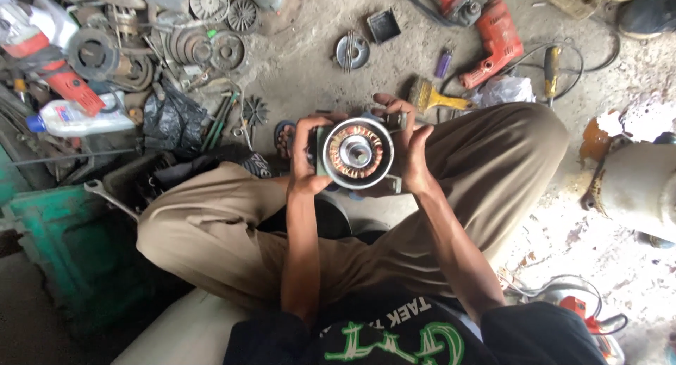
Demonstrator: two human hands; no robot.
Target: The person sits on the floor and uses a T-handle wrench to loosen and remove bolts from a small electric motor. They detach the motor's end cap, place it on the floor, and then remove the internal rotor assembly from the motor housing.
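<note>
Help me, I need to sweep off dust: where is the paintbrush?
In the head view, the paintbrush lies on the floor just beyond the right hand, beside the red drill.

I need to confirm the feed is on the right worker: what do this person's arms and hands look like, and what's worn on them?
Both arms are bare to the elbow and beyond. The left hand and right hand wear no gloves; no rings, watch or bracelet show. A black short-sleeved shirt with green lettering covers the shoulders.
</note>
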